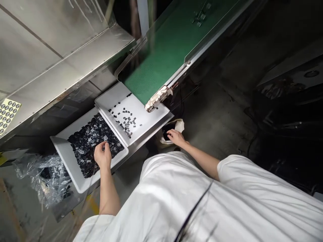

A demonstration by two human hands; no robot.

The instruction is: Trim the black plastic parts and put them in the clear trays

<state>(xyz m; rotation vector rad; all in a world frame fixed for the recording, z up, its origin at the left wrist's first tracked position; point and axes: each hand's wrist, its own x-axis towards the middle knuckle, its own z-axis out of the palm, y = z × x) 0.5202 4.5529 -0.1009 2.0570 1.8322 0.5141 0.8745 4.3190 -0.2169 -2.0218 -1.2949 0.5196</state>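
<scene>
My left hand [102, 155] rests in a white tray [66, 156] heaped with small dark parts [88, 140]; its fingers curl down into the pile, and what they hold is hidden. My right hand [176, 136] reaches under the table edge into the mouth of a pale bag [179, 125], fingers bent over dark contents. A second white tray [156, 118] beside the first carries several scattered dark parts [127, 122] below the end of a green conveyor belt [166, 50].
Sheet-metal housing [50, 50] rises on the left, with a yellow sheet of round stickers [8, 113]. A crumpled clear plastic bag [42, 178] lies on the floor at lower left. Dark machinery [292, 87] stands at right. Several parts [200, 15] lie far up the belt.
</scene>
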